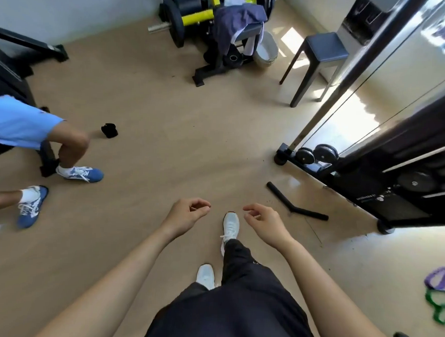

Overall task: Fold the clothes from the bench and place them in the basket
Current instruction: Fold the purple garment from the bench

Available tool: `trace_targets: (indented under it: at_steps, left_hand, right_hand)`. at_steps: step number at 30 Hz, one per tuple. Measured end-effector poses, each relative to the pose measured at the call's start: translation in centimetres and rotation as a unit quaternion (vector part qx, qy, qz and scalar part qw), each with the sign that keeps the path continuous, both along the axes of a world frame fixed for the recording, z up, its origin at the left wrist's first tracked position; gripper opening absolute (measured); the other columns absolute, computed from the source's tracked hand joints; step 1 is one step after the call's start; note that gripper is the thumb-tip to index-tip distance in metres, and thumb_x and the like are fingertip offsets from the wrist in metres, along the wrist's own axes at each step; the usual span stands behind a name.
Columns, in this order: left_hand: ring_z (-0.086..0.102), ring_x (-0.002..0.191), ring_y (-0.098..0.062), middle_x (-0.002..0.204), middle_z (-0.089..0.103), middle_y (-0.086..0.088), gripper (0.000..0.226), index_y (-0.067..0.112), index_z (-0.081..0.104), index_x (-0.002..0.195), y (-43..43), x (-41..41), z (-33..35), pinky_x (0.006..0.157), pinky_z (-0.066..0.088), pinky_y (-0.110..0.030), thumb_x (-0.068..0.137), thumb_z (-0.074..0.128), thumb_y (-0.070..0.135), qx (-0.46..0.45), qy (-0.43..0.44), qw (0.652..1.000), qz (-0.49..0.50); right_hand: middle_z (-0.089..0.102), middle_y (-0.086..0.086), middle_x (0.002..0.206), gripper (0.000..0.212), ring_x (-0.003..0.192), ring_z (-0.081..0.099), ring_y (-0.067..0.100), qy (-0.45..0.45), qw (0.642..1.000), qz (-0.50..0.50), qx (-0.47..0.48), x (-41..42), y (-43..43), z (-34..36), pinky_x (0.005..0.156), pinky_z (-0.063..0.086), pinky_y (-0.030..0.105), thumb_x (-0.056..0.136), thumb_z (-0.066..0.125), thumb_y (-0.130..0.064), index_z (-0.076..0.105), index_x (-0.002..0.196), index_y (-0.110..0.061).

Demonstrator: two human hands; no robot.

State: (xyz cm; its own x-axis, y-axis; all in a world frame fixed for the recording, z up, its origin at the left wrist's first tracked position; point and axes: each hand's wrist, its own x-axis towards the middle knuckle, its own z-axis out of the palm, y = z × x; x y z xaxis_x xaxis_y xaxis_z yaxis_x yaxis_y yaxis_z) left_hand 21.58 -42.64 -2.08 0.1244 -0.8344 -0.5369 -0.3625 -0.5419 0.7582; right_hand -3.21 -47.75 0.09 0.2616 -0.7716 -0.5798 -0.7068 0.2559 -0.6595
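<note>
Dark blue-grey clothes [234, 22] hang over the black weight bench [251, 30] at the far middle of the room. A pale round basket [267, 50] stands on the floor just right of the bench. My left hand [187, 212] and my right hand [262, 222] hover low in the middle of the view, above my feet. Both hands hold nothing, their fingers loosely curled. They are far from the bench and the basket.
A dark stool [321, 53] stands right of the basket. A cable machine [393, 161] fills the right side, with a black bar handle [295, 206] on the floor. A seated person's legs [40, 149] are at left. A small black item [109, 130] lies on the floor.
</note>
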Motion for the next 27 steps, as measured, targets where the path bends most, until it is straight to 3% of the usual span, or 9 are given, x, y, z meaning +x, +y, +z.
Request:
trace_targets:
  at_steps: [11, 17, 21, 27]
  left_hand:
    - [0.070, 0.102, -0.016, 0.098, 0.077, 0.009, 0.011, 0.026, 0.079, 0.099, -16.9, 3.0, 0.6, 0.097, 0.054, -0.035, 0.094, 0.071, 0.022, 0.015, -0.005, 0.998, 0.052]
    - [0.070, 0.100, -0.013, 0.098, 0.078, 0.009, 0.011, 0.026, 0.079, 0.099, -25.8, 7.0, -0.3, 0.095, 0.053, -0.030, 0.094, 0.070, 0.022, 0.011, 0.031, 0.995, 0.098]
    - [0.070, 0.098, -0.011, 0.098, 0.078, 0.009, 0.011, 0.029, 0.079, 0.096, -32.4, 10.6, -1.7, 0.090, 0.052, -0.025, 0.093, 0.070, 0.022, 0.015, 0.056, 0.993, 0.107]
    - [0.071, 0.099, -0.015, 0.096, 0.078, 0.008, 0.011, 0.029, 0.079, 0.096, -44.2, 17.3, -2.4, 0.095, 0.054, -0.032, 0.092, 0.070, 0.024, 0.022, 0.072, 0.994, 0.076]
  right_hand:
    - [0.067, -0.007, 0.099, 0.027, 0.094, 0.064, 0.013, 0.003, 0.997, 0.069, 0.018, 4.7, -20.1, -0.6, 0.081, 0.048, 0.027, 0.095, 0.055, -0.030, 0.066, 0.118, -0.024]
    - [0.066, -0.007, 0.096, 0.024, 0.088, 0.063, 0.015, 0.013, 0.996, 0.085, 0.018, 9.3, -30.7, -0.4, 0.074, 0.047, 0.025, 0.094, 0.055, -0.031, 0.067, 0.114, -0.025]
    - [0.067, -0.004, 0.101, 0.026, 0.090, 0.063, 0.016, 0.035, 0.995, 0.086, 0.017, 13.2, -37.5, -0.9, 0.079, 0.050, 0.027, 0.094, 0.055, -0.033, 0.067, 0.116, -0.026]
    - [0.065, -0.007, 0.103, 0.028, 0.095, 0.063, 0.016, 0.068, 0.995, 0.075, 0.024, 18.6, -47.5, 0.2, 0.084, 0.050, 0.030, 0.097, 0.054, -0.032, 0.065, 0.121, -0.022]
